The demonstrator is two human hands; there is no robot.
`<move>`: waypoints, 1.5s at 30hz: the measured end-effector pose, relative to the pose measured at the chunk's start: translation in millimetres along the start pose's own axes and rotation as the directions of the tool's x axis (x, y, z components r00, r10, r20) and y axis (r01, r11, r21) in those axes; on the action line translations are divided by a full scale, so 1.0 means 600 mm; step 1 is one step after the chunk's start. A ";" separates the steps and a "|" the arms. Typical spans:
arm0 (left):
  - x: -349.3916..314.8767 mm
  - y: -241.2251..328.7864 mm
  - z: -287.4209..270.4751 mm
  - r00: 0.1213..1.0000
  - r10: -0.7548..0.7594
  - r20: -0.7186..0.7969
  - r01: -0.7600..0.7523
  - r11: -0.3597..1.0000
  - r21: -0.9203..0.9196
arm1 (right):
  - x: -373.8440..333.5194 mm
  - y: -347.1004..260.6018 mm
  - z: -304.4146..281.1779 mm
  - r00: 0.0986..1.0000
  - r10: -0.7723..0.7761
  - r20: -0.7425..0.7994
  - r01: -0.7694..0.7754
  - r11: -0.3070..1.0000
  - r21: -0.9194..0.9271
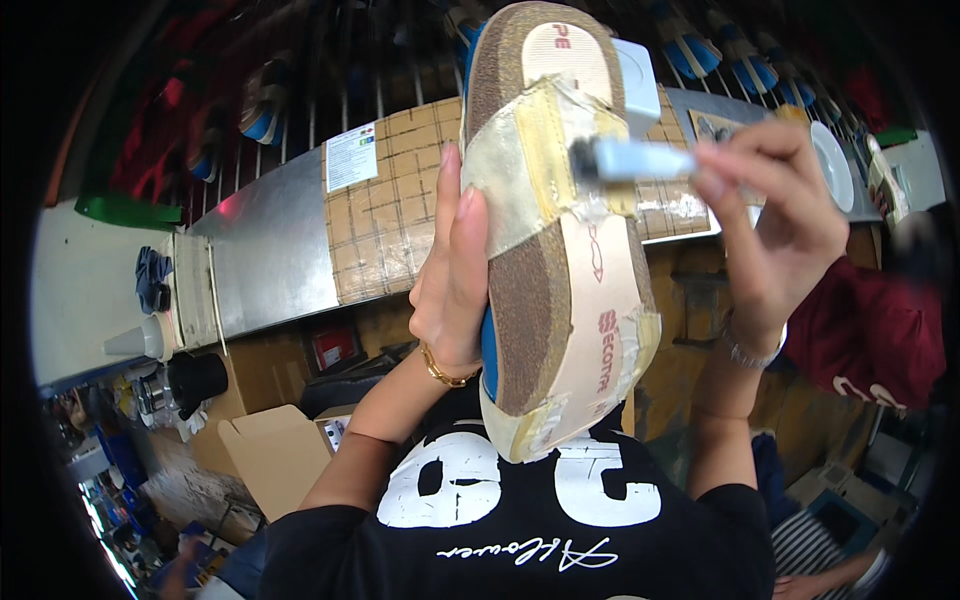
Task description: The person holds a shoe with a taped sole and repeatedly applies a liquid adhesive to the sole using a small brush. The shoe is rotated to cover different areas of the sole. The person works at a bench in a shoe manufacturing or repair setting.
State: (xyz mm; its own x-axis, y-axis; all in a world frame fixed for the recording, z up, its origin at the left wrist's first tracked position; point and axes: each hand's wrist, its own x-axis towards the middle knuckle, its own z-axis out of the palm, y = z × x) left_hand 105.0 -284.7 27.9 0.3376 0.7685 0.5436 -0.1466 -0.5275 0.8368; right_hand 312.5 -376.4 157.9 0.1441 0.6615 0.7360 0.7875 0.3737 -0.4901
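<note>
A sandal (pixel 525 320) on a blue last is held up close to me, underside showing, with a brown cork-like edge and a pale insole. Pale strap ends are folded across it and look coated with yellowish glue. My left hand (pixel 455 270) supports it along its left side, fingers stretched up against it and the thumb hidden behind. Between the fingertips of my right hand (pixel 785 225) is a brush (pixel 645 160) with a pale handle. Its dark, blurred bristles meet the folded strap near the middle of the underside.
Behind the sandal lies a metal worktop (pixel 270 260) with a grid-marked cardboard sheet (pixel 390 225). A white bowl (pixel 832 165) stands at the right. More sandals on blue lasts (pixel 690 55) sit on the rack beyond. An open cardboard box (pixel 270 455) is lower left; another person's hand (pixel 800 587) shows lower right.
</note>
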 end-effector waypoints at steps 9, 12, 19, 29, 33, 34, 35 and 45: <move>0.029 0.015 0.001 0.996 0.011 0.085 -0.005 0.998 -0.068 | -0.014 -0.055 0.024 0.990 0.140 -0.031 -0.139 0.990 0.036; 0.032 0.017 0.000 0.996 0.023 0.086 -0.018 0.998 -0.068 | -0.011 -0.064 0.027 0.993 0.094 -0.065 -0.097 0.994 -0.043; 0.031 0.018 -0.006 0.994 0.106 -0.005 -0.106 0.993 0.044 | -0.006 -0.049 0.017 0.995 -0.074 -0.061 0.069 0.994 -0.079; 0.046 0.014 -0.019 0.905 0.403 -0.132 -0.307 0.837 0.454 | -0.016 -0.052 0.000 0.997 0.026 0.071 -0.030 0.998 0.053; 0.057 0.014 -0.014 0.861 0.499 -0.102 -0.373 0.755 0.540 | -0.026 -0.057 0.015 1.000 0.016 -0.006 -0.016 0.996 0.088; 0.057 0.014 -0.012 0.849 0.520 -0.094 -0.386 0.733 0.561 | -0.029 -0.058 0.017 1.000 0.008 -0.014 -0.006 0.996 0.089; 0.059 0.014 -0.012 0.838 0.538 -0.085 -0.399 0.712 0.578 | -0.032 -0.059 0.020 1.000 -0.001 -0.021 0.003 0.996 0.090; 0.074 0.016 -0.030 0.778 0.625 -0.060 -0.433 0.604 0.669 | -0.031 -0.078 0.031 0.998 -0.019 0.059 0.013 0.994 0.111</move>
State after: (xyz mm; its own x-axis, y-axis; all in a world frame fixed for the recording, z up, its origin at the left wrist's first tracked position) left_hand 101.9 -249.1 61.0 0.1149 0.2902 0.9500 0.3867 -0.8940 0.2263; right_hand 262.0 -394.3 158.3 0.0930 0.6916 0.7162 0.7178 0.4520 -0.5296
